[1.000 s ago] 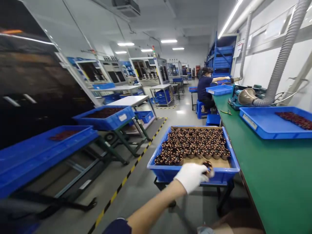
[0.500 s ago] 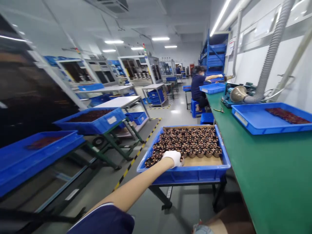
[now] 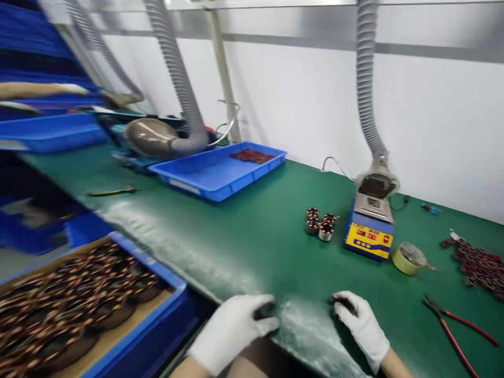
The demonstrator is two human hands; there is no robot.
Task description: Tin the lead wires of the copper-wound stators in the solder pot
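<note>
My left hand (image 3: pixel 239 326), in a white glove with darkened fingertips, hovers by the near edge of the green bench. Its thumb and forefinger are apart and no part shows between them. My right hand (image 3: pixel 361 326), gloved alike, is low over the bench top with curved fingers and a gap between thumb and forefinger. Beyond the hands stand several copper-wound stators (image 3: pixel 326 231) in a small cluster. To their right is a blue and yellow solder pot (image 3: pixel 370 228) with a lit display. Red-handled pliers (image 3: pixel 449 320) lie to the right of my right hand.
A blue tray (image 3: pixel 179 286) of copper-wound stators is at lower left. Another blue tray (image 3: pixel 220 186) holds dark red pieces. A round tin (image 3: pixel 408 258) and a dark red pile (image 3: pixel 478 265) lie right. Ducts hang above; a co-worker's arm (image 3: pixel 37 90) shows at left.
The view has swung right, from the aisle to the bench. My left hand has left the stator tray and is now at the bench edge; my right hand has come into view.
</note>
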